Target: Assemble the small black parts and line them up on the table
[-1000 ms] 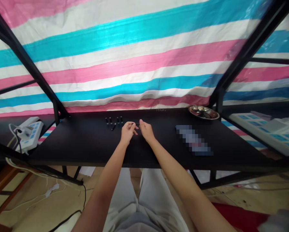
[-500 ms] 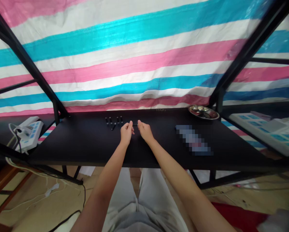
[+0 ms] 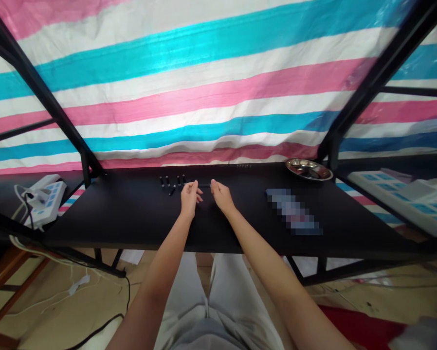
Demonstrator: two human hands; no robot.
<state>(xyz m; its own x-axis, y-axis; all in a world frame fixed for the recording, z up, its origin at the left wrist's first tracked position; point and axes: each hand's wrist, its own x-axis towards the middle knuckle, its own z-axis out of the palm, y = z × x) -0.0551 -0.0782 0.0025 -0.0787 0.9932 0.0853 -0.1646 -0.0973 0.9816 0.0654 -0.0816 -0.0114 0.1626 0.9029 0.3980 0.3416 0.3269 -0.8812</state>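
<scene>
My left hand [image 3: 189, 197] and my right hand [image 3: 222, 195] are over the middle of the black table. Between them runs a thin dark rod [image 3: 204, 185], roughly level; its exact kind is too small to make out. The left thumb and forefinger pinch one end, with the other left fingers loosely apart. At the opposite end my right fingers are closed on it. Left of my left hand, several small black cylinders with pale bands [image 3: 168, 181] stand in a row. One more black cylinder [image 3: 172, 190] lies tilted just in front of them.
A round divided metal tray [image 3: 309, 169] sits at the back right. Nearer lies a blurred-out bluish object [image 3: 294, 211]. Several tiny pieces [image 3: 244, 166] line the back edge. White power strips [image 3: 50, 201] stand at left; black frame posts [image 3: 70, 133] flank the table [image 3: 131, 218].
My hands have drawn slightly apart, so more of the dark rod shows between them. The cylinders, tray and blurred object stay where they were.
</scene>
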